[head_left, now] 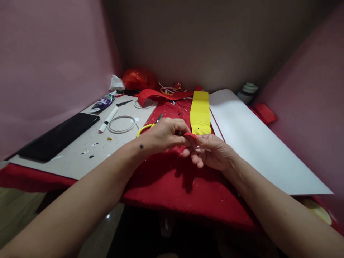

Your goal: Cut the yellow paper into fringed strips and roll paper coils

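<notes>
A small red piece with a ridged edge, like rolled corrugated paper, is held between my two hands above the red cloth. My left hand pinches its left side with thumb and fingers. On its right side, my right hand grips it between thumb and fingers, the lower fingers curled beneath. Just beyond the hands lies a yellow corrugated paper strip. Yellow-handled scissors rest beside my left hand, partly hidden by it. A long red corrugated strip curves across the back.
On the grey board at left are a black phone-like slab, a glue tube, a white marker, a ring and paper scraps. White sheet lies right; a lidded bottle stands behind it.
</notes>
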